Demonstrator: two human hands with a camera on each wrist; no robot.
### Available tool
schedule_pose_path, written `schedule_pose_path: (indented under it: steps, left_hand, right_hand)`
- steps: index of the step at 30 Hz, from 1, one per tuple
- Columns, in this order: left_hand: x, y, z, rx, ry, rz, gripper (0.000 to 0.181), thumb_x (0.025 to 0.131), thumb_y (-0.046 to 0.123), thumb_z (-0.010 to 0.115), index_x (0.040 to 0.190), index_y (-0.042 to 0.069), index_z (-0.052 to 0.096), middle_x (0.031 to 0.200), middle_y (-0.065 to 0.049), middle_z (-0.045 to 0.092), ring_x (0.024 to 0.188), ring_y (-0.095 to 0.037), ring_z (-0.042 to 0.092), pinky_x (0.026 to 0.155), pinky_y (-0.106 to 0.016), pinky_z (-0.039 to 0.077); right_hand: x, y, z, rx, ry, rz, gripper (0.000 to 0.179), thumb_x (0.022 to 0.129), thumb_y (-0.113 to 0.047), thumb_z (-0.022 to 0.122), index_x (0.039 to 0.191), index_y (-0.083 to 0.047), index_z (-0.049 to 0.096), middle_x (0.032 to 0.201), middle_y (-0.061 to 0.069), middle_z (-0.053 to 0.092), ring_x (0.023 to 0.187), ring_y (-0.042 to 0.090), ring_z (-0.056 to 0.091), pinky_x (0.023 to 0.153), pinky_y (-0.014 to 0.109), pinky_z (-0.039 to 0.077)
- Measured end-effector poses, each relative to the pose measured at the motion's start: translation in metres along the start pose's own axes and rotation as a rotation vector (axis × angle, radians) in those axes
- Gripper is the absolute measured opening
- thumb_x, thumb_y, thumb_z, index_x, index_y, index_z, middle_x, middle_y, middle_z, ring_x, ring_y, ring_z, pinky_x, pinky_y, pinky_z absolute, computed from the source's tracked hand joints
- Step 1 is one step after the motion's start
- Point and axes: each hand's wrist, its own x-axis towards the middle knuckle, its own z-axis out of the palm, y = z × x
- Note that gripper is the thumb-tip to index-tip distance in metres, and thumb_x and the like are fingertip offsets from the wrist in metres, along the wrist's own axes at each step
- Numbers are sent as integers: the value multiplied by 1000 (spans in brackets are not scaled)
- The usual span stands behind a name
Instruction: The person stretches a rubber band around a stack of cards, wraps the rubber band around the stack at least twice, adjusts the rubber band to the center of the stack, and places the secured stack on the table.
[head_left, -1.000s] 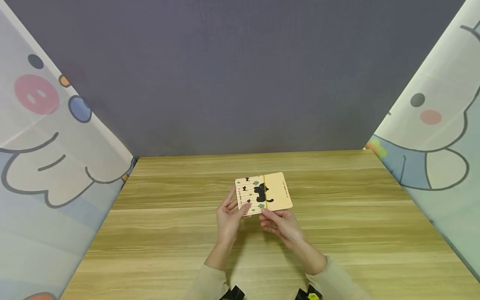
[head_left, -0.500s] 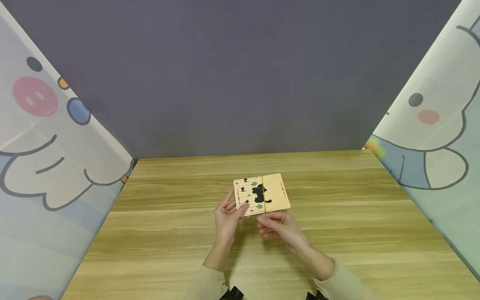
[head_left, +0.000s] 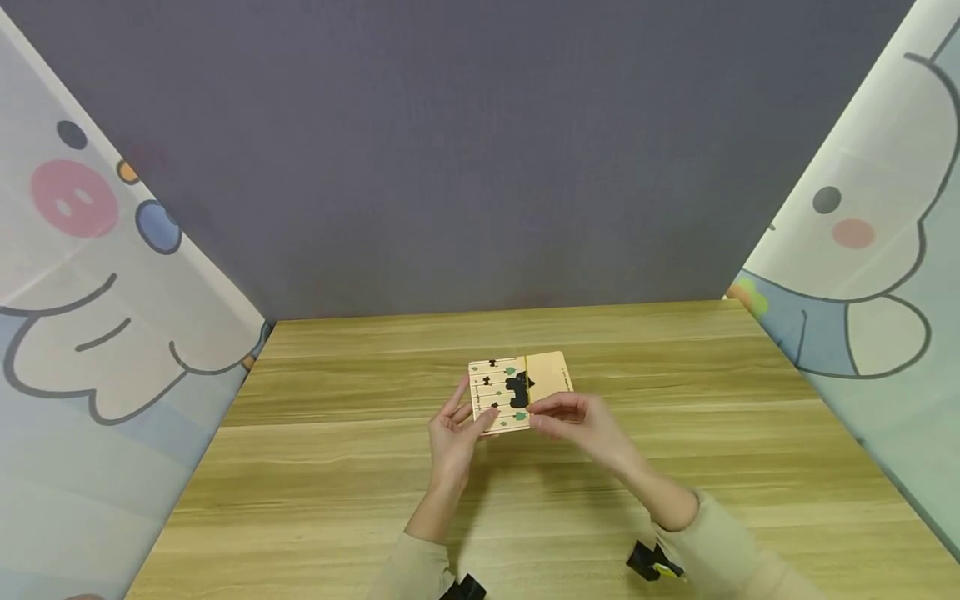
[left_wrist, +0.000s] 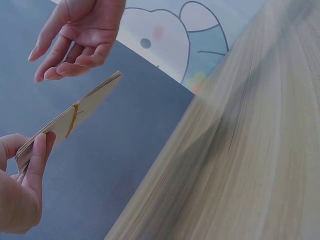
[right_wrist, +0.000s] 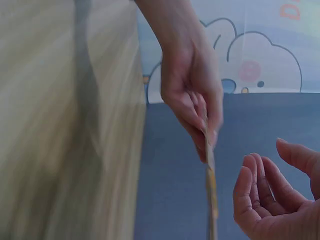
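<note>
A thin cream notebook [head_left: 491,385] with a black cat and green leaves on its cover is held above the wooden table. Around its middle runs a yellow rubber band [left_wrist: 73,120]. My left hand [head_left: 453,446] pinches the notebook's left end, thumb on the cover and fingers beneath. My right hand [head_left: 588,425] hovers over the lower right part of the cover, thumb and forefinger near the band and overlapping it in the head view. In the right wrist view its fingers [right_wrist: 257,187] are loosely bent and apart from the notebook, thumb spread away.
The wood-grain table [head_left: 337,492] lies below both hands. A dark grey panel [head_left: 480,167] stands along its far edge. Cartoon-printed sheets [head_left: 150,317] rise on the left and right sides.
My right hand has come off the notebook's lower edge, first dropping slightly below it, then rising over the cover's right part. The left hand keeps its hold, nearly still.
</note>
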Motion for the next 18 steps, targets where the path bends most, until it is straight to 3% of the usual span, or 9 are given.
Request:
schedule_pose_path:
  steps: [7, 18]
  left_hand:
    - [-1, 0, 0, 4, -15, -5, 65, 74, -13, 61, 133, 7, 40, 102, -25, 59, 68, -19, 65, 62, -43, 56]
    - [-2, -1, -1, 1, -19, -6, 65, 74, -13, 62, 132, 7, 41, 102, -25, 60, 67, -19, 65, 58, -34, 58]
  right_hand:
    - [15, -4, -14, -103, 40, -65, 24, 81, -11, 65, 97, 7, 63, 93, 17, 64, 78, 25, 62, 66, 35, 57]
    - [45, -4, -32, -226, 90, -112, 21, 80, -11, 65, 96, 4, 65, 92, 14, 65, 77, 20, 61, 65, 26, 56]
